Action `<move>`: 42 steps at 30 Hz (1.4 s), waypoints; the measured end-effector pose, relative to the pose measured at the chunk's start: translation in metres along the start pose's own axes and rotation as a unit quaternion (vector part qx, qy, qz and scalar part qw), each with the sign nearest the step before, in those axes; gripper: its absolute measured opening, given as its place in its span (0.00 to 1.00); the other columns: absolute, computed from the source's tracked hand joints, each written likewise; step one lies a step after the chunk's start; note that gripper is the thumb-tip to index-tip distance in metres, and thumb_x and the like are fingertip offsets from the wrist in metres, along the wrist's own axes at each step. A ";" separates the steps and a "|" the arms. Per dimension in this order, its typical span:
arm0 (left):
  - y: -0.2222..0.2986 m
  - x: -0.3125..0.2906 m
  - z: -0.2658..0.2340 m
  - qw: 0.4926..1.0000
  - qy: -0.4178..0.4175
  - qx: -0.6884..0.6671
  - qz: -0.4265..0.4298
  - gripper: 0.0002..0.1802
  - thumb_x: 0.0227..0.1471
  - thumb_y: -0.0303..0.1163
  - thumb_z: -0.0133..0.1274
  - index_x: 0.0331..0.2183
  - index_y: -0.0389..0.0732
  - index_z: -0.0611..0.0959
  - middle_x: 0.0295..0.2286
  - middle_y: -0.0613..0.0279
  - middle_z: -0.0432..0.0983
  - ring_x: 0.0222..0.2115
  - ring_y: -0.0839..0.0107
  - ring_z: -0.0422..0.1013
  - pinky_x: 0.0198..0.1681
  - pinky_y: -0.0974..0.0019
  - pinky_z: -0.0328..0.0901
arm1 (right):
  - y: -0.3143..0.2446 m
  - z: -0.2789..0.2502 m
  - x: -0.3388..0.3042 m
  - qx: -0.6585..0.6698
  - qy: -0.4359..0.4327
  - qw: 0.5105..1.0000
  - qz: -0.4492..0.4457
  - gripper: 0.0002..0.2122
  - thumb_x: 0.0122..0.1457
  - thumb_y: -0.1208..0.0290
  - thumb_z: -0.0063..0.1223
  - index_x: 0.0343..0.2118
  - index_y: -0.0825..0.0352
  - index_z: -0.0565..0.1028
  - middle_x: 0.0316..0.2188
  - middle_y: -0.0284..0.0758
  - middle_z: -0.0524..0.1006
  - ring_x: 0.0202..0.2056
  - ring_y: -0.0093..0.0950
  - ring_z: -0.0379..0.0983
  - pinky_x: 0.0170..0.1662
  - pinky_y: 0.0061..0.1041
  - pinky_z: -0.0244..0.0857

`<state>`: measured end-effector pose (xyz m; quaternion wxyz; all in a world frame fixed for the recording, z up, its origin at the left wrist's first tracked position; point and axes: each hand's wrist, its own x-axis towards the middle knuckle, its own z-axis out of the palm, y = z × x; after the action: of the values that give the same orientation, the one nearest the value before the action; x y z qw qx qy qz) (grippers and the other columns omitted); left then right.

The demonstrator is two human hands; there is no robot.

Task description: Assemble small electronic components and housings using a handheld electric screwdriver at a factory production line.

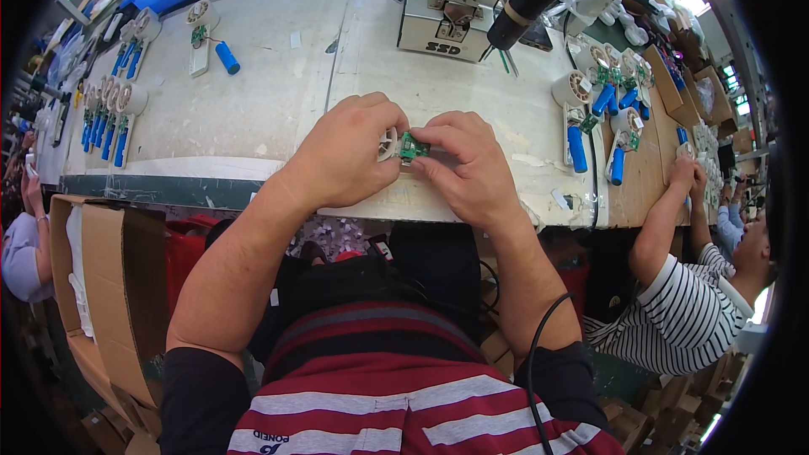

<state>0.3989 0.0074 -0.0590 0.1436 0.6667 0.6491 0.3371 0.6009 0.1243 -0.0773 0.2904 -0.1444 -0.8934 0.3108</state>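
Observation:
Near the front edge of the worktable [278, 126], both my hands meet over one small assembly. My left hand [352, 152] is closed round a white round plastic housing [388, 145], much of which the fingers hide. A green circuit board [411, 148] sits at the housing's right side. Thumb and index finger of my right hand [468, 160] pinch this board at its right edge. Whether a battery hangs from it cannot be seen under the hands.
A grey metal box [447, 8] and a black cylindrical tool [539, 0] stand beyond my hands. Fan-like units with blue batteries lie at left [109, 118] and right [577, 147]. A black cable [595, 160] crosses the table. A co-worker in a striped shirt [683, 320] works at right.

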 end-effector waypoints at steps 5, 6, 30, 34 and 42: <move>-0.002 0.000 0.002 1.000 0.005 -0.004 0.001 0.17 0.47 0.28 0.68 0.40 0.37 0.83 0.37 0.51 0.78 0.42 0.48 0.76 0.48 0.53 0.70 | -0.002 0.001 0.002 -0.018 -0.002 1.000 -0.008 0.13 0.58 0.70 0.70 0.46 0.59 0.85 0.42 0.31 0.80 0.48 0.37 0.74 0.55 0.38 0.60; -0.002 0.000 0.002 1.000 0.005 -0.002 -0.001 0.17 0.47 0.28 0.68 0.40 0.37 0.83 0.37 0.51 0.78 0.42 0.48 0.76 0.48 0.53 0.70 | -0.003 -0.001 0.004 -0.017 -0.017 1.000 0.008 0.13 0.57 0.70 0.70 0.46 0.59 0.85 0.42 0.31 0.79 0.48 0.37 0.74 0.55 0.38 0.60; 0.004 0.006 -0.013 0.998 -0.056 0.013 0.030 0.10 0.53 0.28 0.65 0.38 0.38 0.84 0.35 0.52 0.79 0.40 0.48 0.75 0.46 0.50 0.69 | 0.006 -0.001 -0.001 0.033 0.012 0.998 0.047 0.11 0.54 0.70 0.73 0.40 0.62 0.85 0.45 0.34 0.78 0.50 0.40 0.73 0.55 0.39 0.66; 0.002 0.006 -0.013 0.998 -0.053 0.013 0.038 0.10 0.52 0.28 0.65 0.37 0.38 0.84 0.35 0.52 0.79 0.40 0.48 0.74 0.46 0.50 0.69 | 0.008 -0.013 0.005 -0.004 -0.032 0.999 0.008 0.14 0.54 0.70 0.75 0.43 0.63 0.85 0.44 0.34 0.79 0.49 0.37 0.74 0.53 0.37 0.67; 0.003 0.005 -0.012 0.998 -0.054 0.010 0.041 0.10 0.52 0.29 0.65 0.37 0.38 0.84 0.36 0.52 0.78 0.40 0.49 0.74 0.46 0.50 0.69 | 0.033 -0.066 0.105 0.122 0.368 0.921 0.034 0.28 0.59 0.68 0.75 0.59 0.71 0.74 0.46 0.36 0.81 0.49 0.28 0.77 0.53 0.31 0.70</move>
<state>0.3932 0.0094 -0.0473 0.1578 0.7114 0.6156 0.3001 0.5609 0.2261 -0.0114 0.6034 -0.2426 -0.6731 0.3520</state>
